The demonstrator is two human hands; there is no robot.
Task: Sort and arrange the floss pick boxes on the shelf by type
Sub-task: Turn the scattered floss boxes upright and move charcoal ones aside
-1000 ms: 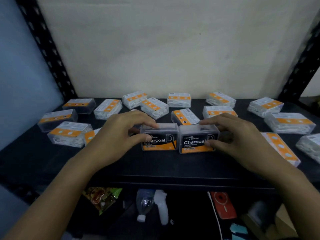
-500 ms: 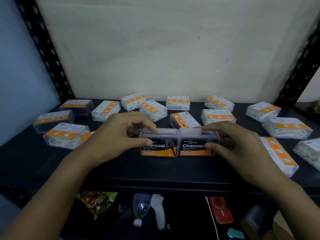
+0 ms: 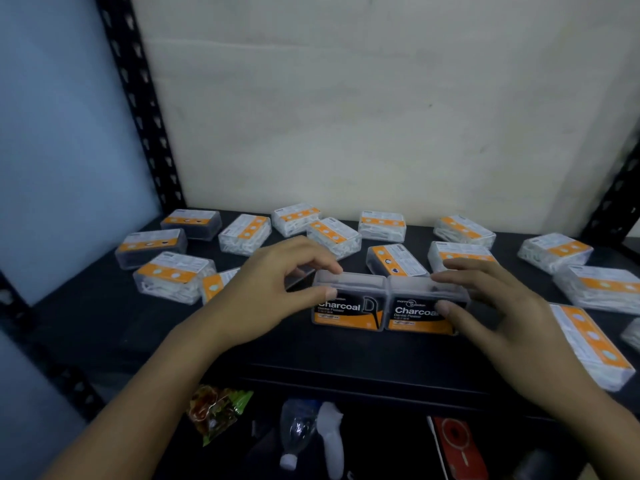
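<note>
Two labelled boxes, the left Charcoal box and the right Charcoal box, are standing upright and touching at the front middle of the shelf. The left hand and right hand are each pinching one, likely squaring them together as one type. The white-pick boxes are lying scattered behind.

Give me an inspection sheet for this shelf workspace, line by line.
Surface: dark shelf, with boxes spread across it.
Job's things: left Charcoal box and right Charcoal box stand upright, side by side, near the front; white-pick boxes and dark-pick boxes lie flat around them, mixed.
Clutter: below the shelf, a snack packet, plastic bottle and red case.
Hands: left hand pinches the left Charcoal box; right hand grips the right one.
Cables: thin white line beside the red case, possibly a cable.
Surroundings: pale wall, black perforated uprights.
</note>
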